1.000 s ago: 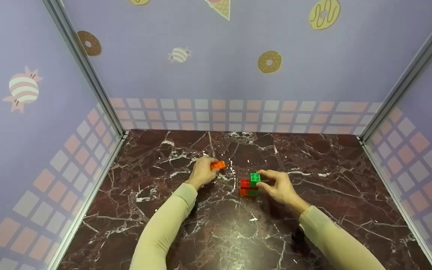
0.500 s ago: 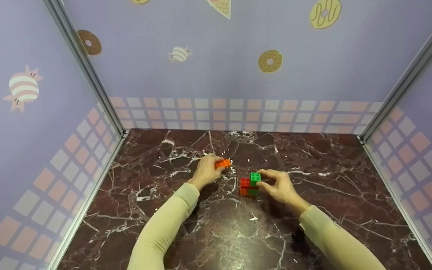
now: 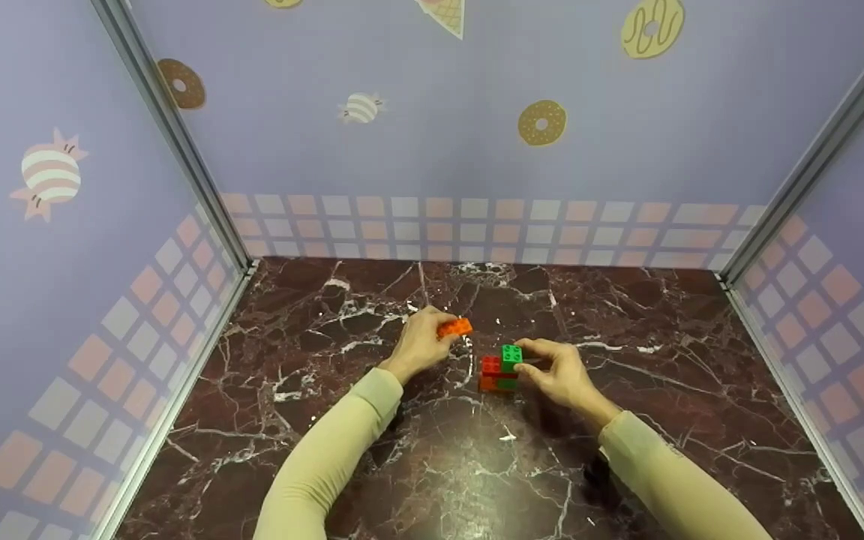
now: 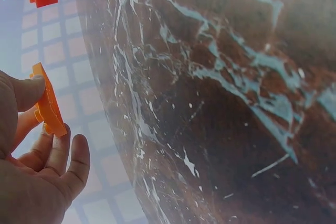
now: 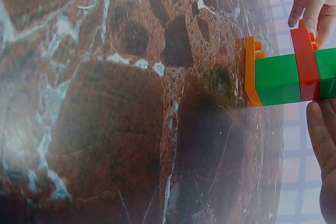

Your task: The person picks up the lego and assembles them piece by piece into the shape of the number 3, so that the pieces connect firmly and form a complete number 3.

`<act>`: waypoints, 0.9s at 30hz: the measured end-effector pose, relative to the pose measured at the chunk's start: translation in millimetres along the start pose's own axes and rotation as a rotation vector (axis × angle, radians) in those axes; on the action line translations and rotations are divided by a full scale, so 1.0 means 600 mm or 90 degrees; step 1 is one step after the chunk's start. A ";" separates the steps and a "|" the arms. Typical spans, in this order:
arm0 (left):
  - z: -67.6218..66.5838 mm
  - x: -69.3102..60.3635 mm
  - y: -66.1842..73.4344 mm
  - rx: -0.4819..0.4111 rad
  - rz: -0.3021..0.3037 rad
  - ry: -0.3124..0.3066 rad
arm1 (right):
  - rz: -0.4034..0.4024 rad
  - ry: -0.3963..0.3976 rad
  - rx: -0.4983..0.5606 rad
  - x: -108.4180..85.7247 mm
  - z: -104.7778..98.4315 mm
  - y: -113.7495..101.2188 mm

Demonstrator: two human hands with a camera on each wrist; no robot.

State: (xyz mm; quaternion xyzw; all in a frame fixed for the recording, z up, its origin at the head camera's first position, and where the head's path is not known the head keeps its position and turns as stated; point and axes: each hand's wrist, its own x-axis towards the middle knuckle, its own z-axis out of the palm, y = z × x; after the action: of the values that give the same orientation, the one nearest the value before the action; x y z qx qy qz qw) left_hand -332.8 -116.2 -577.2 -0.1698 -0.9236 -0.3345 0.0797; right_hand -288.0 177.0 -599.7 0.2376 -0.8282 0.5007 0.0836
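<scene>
My left hand [image 3: 418, 345] pinches an orange toy building brick [image 3: 455, 327] between thumb and fingers, raised above the table. The left wrist view shows that flat brick [image 4: 50, 100] tilted, studs toward the palm. To its right stands a small brick stack. An orange flat brick [image 5: 250, 72] forms its base, under a green block [image 5: 276, 80], a red flat brick [image 3: 490, 365] and an upper green block [image 3: 511, 357]. My right hand [image 3: 563, 375] holds this upper block at its right side with thumb and index finger. The left hand's brick and the stack are apart.
Everything is on a dark red marble-patterned table [image 3: 432, 465] with white veins. Purple patterned panels [image 3: 432, 135] enclose its back and sides, joined by grey metal posts [image 3: 177, 142].
My left hand has carried the orange brick rightward, closer to the stack. The right hand and the stack have stayed in place.
</scene>
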 end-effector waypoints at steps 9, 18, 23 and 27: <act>-0.006 -0.006 0.017 -0.006 0.010 0.003 | 0.004 0.007 -0.014 0.000 -0.002 0.000; -0.008 -0.009 0.031 -0.002 0.031 -0.001 | 0.001 0.005 -0.019 -0.001 -0.002 0.003; -0.009 -0.010 0.042 -0.012 0.043 -0.001 | 0.007 0.005 -0.019 -0.001 -0.003 0.001; -0.009 -0.011 0.049 -0.024 0.052 -0.004 | 0.005 0.004 -0.013 0.000 -0.001 0.001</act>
State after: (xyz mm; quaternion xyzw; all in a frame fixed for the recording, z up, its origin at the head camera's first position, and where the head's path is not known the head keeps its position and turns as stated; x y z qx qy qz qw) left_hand -315.6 -100.5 -557.3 -0.2097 -0.9097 -0.3475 0.0874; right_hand -288.0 178.0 -599.8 0.2315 -0.8340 0.4933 0.0867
